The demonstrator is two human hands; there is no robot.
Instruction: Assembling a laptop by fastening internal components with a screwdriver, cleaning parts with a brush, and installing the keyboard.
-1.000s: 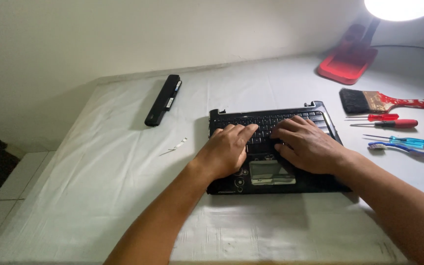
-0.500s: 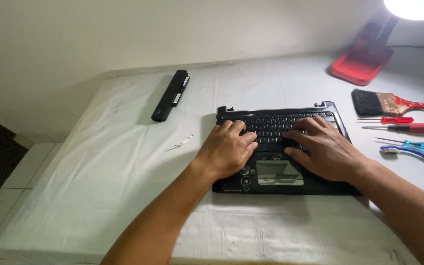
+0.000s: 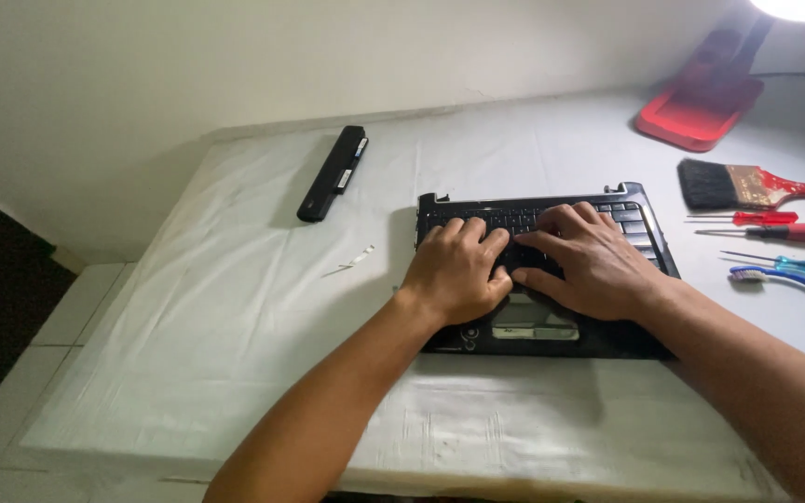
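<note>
A black laptop base [image 3: 640, 237] with its keyboard lies on a white-covered table [image 3: 235, 307]. My left hand [image 3: 457, 270] rests palm down on the left half of the keyboard, fingers curled against the keys. Beside it, my right hand [image 3: 581, 261] presses on the middle keys, its fingers spread and pointing left. The two hands touch near the centre. A silver touchpad [image 3: 535, 326] shows just below them. Neither hand grips anything.
A black laptop battery [image 3: 332, 173] lies at the back left. A small white scrap [image 3: 356, 260] sits left of the laptop. At the right are a red-handled brush [image 3: 747, 184], two red screwdrivers [image 3: 775, 225], a blue screwdriver [image 3: 798, 267], a toothbrush [image 3: 775, 278] and a red lamp base [image 3: 701, 102].
Both hands have drawn closer together over the middle of the keyboard. The view has shifted slightly, so the laptop sits a little further right in the frame.
</note>
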